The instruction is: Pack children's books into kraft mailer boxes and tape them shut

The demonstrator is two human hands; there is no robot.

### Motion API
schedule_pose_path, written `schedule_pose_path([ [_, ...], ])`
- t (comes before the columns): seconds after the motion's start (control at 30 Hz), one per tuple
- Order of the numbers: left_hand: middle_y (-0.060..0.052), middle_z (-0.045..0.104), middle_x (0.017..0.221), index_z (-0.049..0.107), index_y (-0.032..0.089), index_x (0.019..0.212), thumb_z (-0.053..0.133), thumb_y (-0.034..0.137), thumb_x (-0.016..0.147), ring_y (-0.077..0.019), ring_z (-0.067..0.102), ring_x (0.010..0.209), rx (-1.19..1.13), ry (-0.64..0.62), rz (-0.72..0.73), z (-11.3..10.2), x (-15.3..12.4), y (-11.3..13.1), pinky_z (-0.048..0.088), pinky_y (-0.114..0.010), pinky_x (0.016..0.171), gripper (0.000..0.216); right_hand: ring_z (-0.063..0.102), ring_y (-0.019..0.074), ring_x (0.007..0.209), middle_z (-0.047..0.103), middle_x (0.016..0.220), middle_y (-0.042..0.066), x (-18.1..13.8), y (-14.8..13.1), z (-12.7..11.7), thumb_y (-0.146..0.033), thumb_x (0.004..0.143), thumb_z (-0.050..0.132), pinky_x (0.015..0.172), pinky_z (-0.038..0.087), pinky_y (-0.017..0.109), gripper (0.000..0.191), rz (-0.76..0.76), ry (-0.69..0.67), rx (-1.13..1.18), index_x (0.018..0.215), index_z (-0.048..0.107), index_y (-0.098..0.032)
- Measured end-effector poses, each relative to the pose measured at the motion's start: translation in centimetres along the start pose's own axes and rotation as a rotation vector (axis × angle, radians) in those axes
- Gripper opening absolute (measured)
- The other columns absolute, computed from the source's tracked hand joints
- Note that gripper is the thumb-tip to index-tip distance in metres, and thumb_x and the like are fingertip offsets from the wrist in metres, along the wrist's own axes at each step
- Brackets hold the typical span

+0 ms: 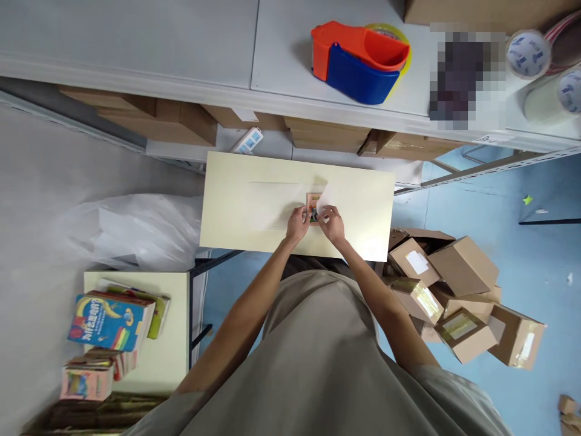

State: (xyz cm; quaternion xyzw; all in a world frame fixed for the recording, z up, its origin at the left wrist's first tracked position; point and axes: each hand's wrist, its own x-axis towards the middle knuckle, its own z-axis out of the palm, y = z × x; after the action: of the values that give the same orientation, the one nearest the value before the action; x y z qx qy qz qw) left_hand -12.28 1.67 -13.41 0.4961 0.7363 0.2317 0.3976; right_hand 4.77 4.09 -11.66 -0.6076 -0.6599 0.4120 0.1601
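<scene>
A workroom with a blue floor [472, 209] surrounds a cream desk [236, 221], set against a grey shelf unit [158, 36] on its far side. On the shelf stand an orange-and-blue tape dispenser [358, 66] and, farther right, tape rolls [529, 54]; a power strip [249, 140] lies beyond the desk's far edge. Cardboard boxes [463, 269] are heaped on the right, a white plastic bag [140, 230] bulges on the left, and a picture book [106, 321] tops a stack nearer. A pixelated patch [467, 79] hides something beside the rolls. Fingers partly cover a small pink booklet [312, 198] near the desk's middle. The left hand [298, 224] curls its fingers at the booklet's left edge; the right hand [333, 225] has fingertips drawn in at its right, beside a whitish sheet [325, 195]. Whether either pinches is too small to tell.
</scene>
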Motion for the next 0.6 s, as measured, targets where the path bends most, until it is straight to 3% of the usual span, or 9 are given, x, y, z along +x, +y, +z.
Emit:
schedule_pose_path([
  [0.2,-0.018,0.072,0.124,0.073,0.017,0.121,0.061,0.031,0.109,-0.0297,0.074,0.112,0.050,0.046,-0.136,1.6,-0.1,0.8,0.056,-0.041,0.105,0.022,0.071,0.0325,0.128,0.058,0.165,0.010,0.3,-0.9,2.5,-0.030,0.103,0.063,0.102,0.067,0.049,0.016,0.042,-0.091,-0.164,0.104,0.078,-0.023],
  [0.3,-0.018,0.072,0.123,0.071,0.018,0.117,0.071,0.024,0.100,-0.0317,0.072,0.115,0.082,0.078,-0.222,2.5,0.4,1.0,0.056,-0.043,0.104,0.018,0.062,0.0358,0.143,0.053,0.171,0.004,-0.2,-0.3,1.9,-0.026,0.096,0.070,0.105,0.066,0.051,0.010,-0.027,-0.188,-0.191,0.099,0.079,-0.025],
  [0.4,-0.016,0.071,0.125,0.069,0.019,0.116,0.078,0.016,0.091,-0.0304,0.073,0.110,0.054,0.103,-0.252,3.0,0.6,0.7,0.057,-0.043,0.103,0.028,0.062,0.0360,0.143,0.062,0.164,0.003,-0.2,0.6,0.5,-0.024,0.092,0.072,0.109,0.064,0.051,0.009,-0.080,-0.303,-0.170,0.094,0.081,-0.026],
  [0.47,-0.014,0.070,0.126,0.067,0.019,0.116,0.077,0.014,0.090,-0.0269,0.074,0.105,0.019,0.110,-0.240,3.0,0.4,0.4,0.058,-0.043,0.103,0.028,0.070,0.0330,0.131,0.070,0.151,0.008,0.7,1.5,-0.5,-0.027,0.097,0.067,0.109,0.062,0.047,0.016,-0.044,-0.239,-0.135,0.103,0.082,-0.025],
  [0.6,-0.011,0.069,0.124,0.067,0.021,0.115,0.066,0.010,0.095,-0.0228,0.074,0.102,-0.035,0.129,-0.165,3.0,-0.2,-0.3,0.059,-0.041,0.104,0.023,0.076,0.0306,0.114,0.078,0.132,0.017,3.9,2.6,-1.8,-0.034,0.102,0.063,0.103,0.060,0.044,0.033,0.199,0.024,-0.089,0.131,0.073,-0.019],
])
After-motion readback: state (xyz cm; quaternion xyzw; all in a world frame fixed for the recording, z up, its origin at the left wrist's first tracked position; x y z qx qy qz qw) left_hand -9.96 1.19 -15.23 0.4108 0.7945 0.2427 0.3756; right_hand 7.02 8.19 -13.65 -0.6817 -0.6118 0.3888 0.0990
